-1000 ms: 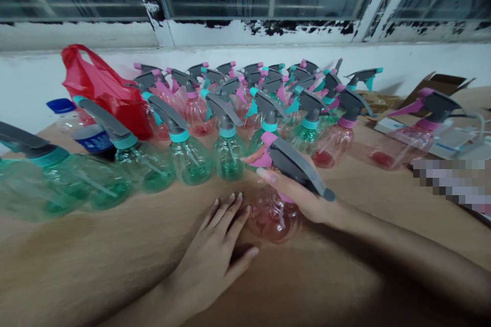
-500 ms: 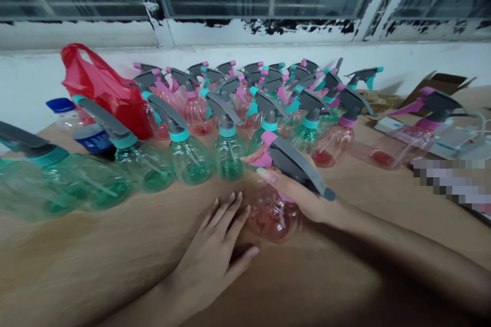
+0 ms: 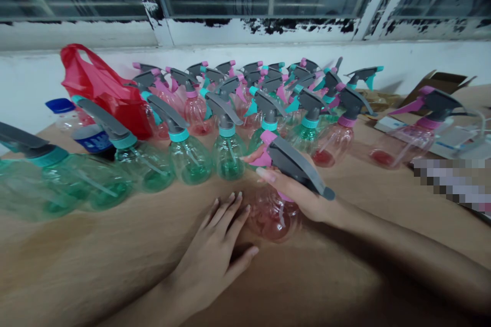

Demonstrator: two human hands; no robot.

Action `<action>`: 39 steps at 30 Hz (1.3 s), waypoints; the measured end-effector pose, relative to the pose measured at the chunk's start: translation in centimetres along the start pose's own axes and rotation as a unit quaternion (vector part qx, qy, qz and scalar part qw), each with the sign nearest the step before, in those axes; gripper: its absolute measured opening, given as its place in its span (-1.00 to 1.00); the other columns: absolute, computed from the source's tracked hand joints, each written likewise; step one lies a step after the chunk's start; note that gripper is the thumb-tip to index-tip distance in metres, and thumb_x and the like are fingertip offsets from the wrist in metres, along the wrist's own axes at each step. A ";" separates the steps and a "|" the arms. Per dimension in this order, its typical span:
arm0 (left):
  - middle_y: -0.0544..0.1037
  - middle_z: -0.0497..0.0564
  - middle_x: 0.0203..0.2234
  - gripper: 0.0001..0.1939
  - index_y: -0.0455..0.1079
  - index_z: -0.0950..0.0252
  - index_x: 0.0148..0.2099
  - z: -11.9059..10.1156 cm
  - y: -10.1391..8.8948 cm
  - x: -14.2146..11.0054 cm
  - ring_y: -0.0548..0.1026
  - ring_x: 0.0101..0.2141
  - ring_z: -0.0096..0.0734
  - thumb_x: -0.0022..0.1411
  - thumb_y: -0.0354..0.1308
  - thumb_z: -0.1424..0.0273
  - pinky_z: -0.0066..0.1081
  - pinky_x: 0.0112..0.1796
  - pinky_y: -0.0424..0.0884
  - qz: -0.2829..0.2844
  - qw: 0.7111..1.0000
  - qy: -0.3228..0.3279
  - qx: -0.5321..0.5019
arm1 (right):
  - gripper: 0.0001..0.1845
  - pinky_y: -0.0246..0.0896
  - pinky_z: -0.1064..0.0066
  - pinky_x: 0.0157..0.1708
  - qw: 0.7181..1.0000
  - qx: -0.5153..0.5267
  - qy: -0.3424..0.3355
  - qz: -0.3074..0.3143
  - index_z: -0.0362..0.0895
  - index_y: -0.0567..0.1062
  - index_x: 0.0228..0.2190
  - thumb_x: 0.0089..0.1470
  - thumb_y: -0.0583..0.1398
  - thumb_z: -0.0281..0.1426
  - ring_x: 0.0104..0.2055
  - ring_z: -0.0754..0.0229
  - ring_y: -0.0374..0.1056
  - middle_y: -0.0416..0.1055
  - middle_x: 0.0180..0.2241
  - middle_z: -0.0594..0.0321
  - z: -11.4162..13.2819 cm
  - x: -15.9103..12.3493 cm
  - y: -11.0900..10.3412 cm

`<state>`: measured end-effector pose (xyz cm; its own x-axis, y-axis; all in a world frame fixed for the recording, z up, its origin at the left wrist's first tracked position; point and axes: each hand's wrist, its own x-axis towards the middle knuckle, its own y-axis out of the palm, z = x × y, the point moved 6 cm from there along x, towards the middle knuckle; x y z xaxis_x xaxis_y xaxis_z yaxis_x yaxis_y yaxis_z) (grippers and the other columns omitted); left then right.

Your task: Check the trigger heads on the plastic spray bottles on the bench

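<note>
My right hand (image 3: 293, 189) is closed around the neck of a pink spray bottle (image 3: 273, 217), just below its grey and pink trigger head. The bottle stands on the table in front of me. Its pink trigger points left, near my fingertips; part of the neck is hidden by the hand. To its left, my left hand (image 3: 218, 245) lies flat on the table with the fingers stretched out, fingertips close to the bottle. Just beyond are green spray bottles with turquoise collars, among them one (image 3: 230, 158) straight behind my left fingertips.
Rows of pink and green spray bottles fill the back. A red plastic bag (image 3: 115, 97) stands back left, beside a bottle with a blue cap (image 3: 59, 106). At right are a lone pink spray bottle (image 3: 402, 140) and an open cardboard box (image 3: 441, 82). Behind runs a white wall (image 3: 433, 56) under windows.
</note>
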<state>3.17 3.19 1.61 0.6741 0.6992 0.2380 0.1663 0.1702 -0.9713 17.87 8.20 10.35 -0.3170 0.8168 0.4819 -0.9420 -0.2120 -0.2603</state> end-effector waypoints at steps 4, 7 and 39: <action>0.21 0.23 0.21 -0.40 0.16 0.39 0.23 0.0 0.0 0.0 0.17 0.19 -0.04 0.30 0.01 0.09 0.00 0.11 0.15 0.002 1.000 -0.001 0.001 | -0.84 0.10 0.37 -0.48 1.000 0.004 0.000 0.004 -0.05 0.38 -0.26 0.12 0.18 -0.26 -0.51 0.29 0.14 0.26 -0.47 0.36 -0.1 0.0 0.0; 0.20 0.21 0.21 -0.41 0.15 0.37 0.24 0.0 0.0 0.0 0.17 0.19 -0.07 0.31 0.00 0.09 -0.01 0.13 0.12 -0.005 1.000 0.001 0.002 | -0.82 0.11 0.38 -0.47 1.000 0.000 0.002 -0.001 -0.06 0.39 -0.26 0.11 0.18 -0.25 -0.51 0.30 0.14 0.27 -0.47 0.36 -0.1 0.0 -0.1; 0.22 0.20 0.21 -0.42 0.16 0.36 0.23 0.1 0.0 -0.1 0.17 0.19 -0.06 0.30 0.01 0.10 -0.02 0.14 0.11 -0.014 1.000 -0.001 -0.009 | -0.80 0.27 0.31 -0.28 1.000 -0.004 0.010 0.003 -0.05 0.40 -0.24 0.11 0.17 -0.23 -0.49 0.28 0.19 0.31 -0.43 0.33 -0.4 0.0 -0.1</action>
<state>3.08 3.18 1.64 0.6674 0.6963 0.2643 0.1976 0.1766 -0.9642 18.03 8.39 10.07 -0.3211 0.8260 0.4632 -0.9389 -0.2138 -0.2697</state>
